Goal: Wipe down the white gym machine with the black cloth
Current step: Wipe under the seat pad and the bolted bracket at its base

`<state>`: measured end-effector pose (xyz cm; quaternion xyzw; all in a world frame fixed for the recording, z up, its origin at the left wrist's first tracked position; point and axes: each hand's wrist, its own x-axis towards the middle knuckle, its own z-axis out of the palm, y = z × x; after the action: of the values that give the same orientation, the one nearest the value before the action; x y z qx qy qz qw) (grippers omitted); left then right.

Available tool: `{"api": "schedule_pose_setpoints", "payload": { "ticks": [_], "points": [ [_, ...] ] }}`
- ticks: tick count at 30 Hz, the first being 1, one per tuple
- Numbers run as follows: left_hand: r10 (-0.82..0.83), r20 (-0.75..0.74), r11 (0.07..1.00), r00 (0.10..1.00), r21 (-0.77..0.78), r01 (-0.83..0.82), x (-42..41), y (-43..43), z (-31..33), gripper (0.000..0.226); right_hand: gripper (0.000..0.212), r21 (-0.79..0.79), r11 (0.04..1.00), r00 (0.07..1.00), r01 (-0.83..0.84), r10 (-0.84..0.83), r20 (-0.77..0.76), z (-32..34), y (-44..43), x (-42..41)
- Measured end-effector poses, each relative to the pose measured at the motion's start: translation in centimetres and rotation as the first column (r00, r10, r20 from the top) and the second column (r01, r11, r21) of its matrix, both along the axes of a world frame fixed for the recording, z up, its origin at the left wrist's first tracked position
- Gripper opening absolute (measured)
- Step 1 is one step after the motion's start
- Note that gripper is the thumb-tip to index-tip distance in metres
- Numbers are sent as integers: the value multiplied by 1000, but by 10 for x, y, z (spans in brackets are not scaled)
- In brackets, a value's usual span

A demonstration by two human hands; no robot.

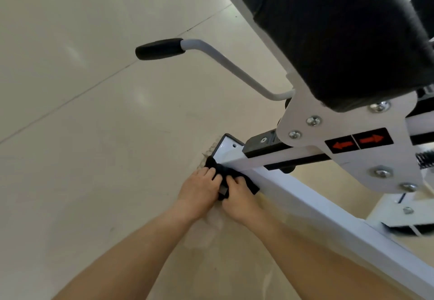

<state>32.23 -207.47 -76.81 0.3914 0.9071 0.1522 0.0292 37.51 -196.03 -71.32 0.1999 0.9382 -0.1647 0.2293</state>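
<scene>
Pale tiled floor [70,111]. Black cloth [231,172] bunched against the low base rail of the white gym machine [305,191], just beside its corner foot plate [226,145]. 2 hands on the cloth: left hand [199,189] fingers curled over it, right hand [237,196] gripping its edge. Black pad [340,29] overhead.

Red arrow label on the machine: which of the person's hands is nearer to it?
Right. The right hand grips the black cloth down-left of the red arrow label; the left hand grips it farther left.
</scene>
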Motion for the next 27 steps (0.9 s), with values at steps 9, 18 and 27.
{"api": "schedule_pose_setpoints", "payload": {
  "ticks": [9, 18, 27],
  "points": [
    [69, -68, 997, 995, 30, -67, -23, -32, 1, 22, 67, 2, 984, 983, -175, 175, -60, -6, -10, 23],
    [-76, 233, 973, 970, 228, 22, 29, 4, -3, 23, 31, 26, 992, 988, 120, -117, -104, -17, 5, 40],
    [127, 958, 299, 258, 211, -931, 25, 54, 59, 11, 25, -849, -389, 199, 357, -857, 476, 27, 19, 24]
  ]
}}
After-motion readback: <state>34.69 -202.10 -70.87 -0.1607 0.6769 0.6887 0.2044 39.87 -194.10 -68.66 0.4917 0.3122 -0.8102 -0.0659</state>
